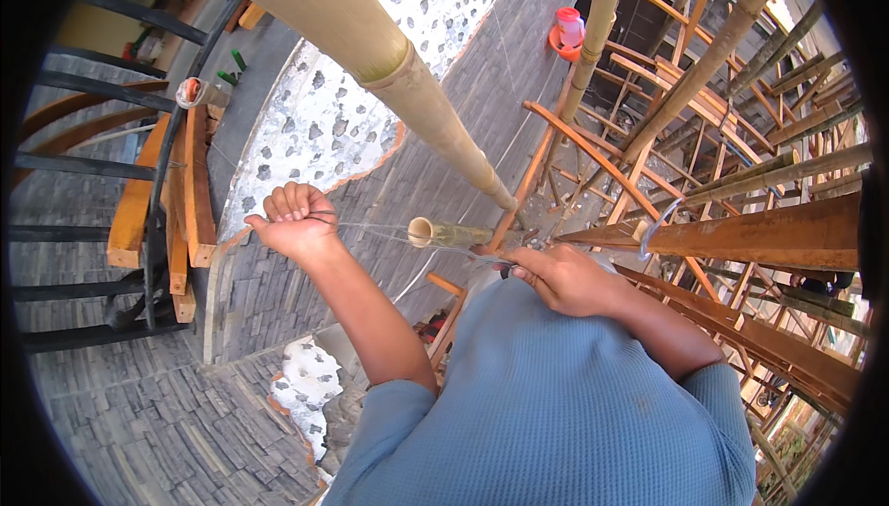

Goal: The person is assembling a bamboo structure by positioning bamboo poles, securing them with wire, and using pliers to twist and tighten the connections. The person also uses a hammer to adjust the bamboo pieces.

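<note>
My left hand (pixel 298 219) is raised on the left, its fingers curled around one end of a thin, pale, see-through strand (pixel 375 227). The strand runs across in front of me to my right hand (pixel 569 279), which is closed on its other end close to my chest. A small dark piece shows at the right fingertips; its kind is hidden. Just behind the strand is the open end of a horizontal bamboo pole (pixel 444 234). A thick bamboo pole (pixel 398 71) slants past, beyond both hands.
Wooden beams (pixel 759 233) and bamboo scaffolding crowd the right side. Stone-patterned tiles (pixel 463 108) border a white, rough patch (pixel 324 108) of wall. On the left, timber pieces (pixel 197 191) lean by a black metal railing (pixel 83 168). A pink jug (pixel 570 26) sits in an orange bowl (pixel 561 49).
</note>
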Available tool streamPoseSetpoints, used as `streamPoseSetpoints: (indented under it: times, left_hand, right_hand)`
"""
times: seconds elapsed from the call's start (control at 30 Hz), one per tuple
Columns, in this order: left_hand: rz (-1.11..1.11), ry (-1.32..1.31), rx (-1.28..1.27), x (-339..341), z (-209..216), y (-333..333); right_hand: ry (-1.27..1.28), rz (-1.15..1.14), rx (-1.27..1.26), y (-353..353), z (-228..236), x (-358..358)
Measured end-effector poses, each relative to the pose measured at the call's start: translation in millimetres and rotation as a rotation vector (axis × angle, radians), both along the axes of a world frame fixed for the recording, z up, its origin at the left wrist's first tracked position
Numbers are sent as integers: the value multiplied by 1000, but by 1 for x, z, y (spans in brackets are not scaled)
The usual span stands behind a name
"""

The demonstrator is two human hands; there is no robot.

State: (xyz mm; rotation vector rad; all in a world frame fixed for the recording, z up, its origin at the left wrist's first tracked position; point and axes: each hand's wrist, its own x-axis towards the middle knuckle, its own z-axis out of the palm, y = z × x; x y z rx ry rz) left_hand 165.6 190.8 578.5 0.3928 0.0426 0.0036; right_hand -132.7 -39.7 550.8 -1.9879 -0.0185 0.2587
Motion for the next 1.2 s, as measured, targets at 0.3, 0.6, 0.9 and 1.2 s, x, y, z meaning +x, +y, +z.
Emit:
streamPoseSetpoints:
  times: [0.3,0.6,0.9,1.2]
  left_hand:
    - [493,-319,1721,-11,-131,-11]
    - [-1300,-792,2017,-171,-285,-35]
    - [-134,-532,2265,-231,-362,-39]
    - [-402,145,1538,-151,-498,-51]
  right_hand:
    - [103,-115,-363,-53,-75,-63]
    - [169,-215,-627,-113,-19,-66]
    - [236,-178,-768,-190,-126,16]
    - [246,-162,-783,-207,-361,178]
